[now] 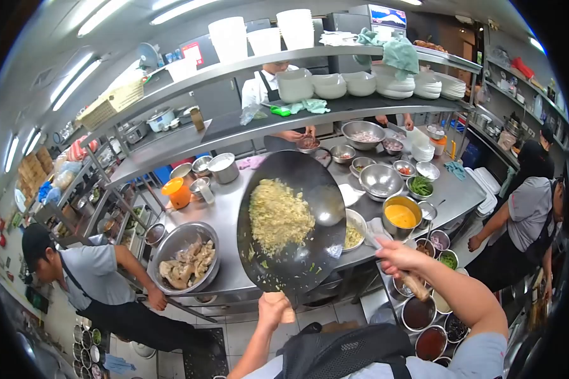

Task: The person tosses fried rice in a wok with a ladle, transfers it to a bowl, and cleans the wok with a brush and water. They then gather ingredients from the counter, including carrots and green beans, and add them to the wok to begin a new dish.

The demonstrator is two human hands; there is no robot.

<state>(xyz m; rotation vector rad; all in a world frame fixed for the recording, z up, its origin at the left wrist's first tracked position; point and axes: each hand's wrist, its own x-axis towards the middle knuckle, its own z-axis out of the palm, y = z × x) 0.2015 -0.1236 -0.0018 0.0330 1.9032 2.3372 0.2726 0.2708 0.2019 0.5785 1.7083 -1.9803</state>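
Note:
My left hand [274,311] is closed around the handle of a large black wok [322,259], which is lifted and tilted above the steel counter. Inside the wok lies a mound of yellowish fried rice [279,215] with small green bits. My right hand [403,258] grips a ladle by its wooden handle [416,287], to the right of the wok. Its metal shaft points toward the wok, where a shiny round shape appears to be its head. Just beyond the shaft is a bowl [358,221] of pale yellow food, partly hidden.
Left on the counter [231,202] stands a steel bowl [214,256] of meat pieces. To the right are a pot of orange-yellow liquid [401,215] and several ingredient bowls. Sauce pots [418,312] sit near my right elbow. Co-workers stand at both sides and behind the shelf [189,148].

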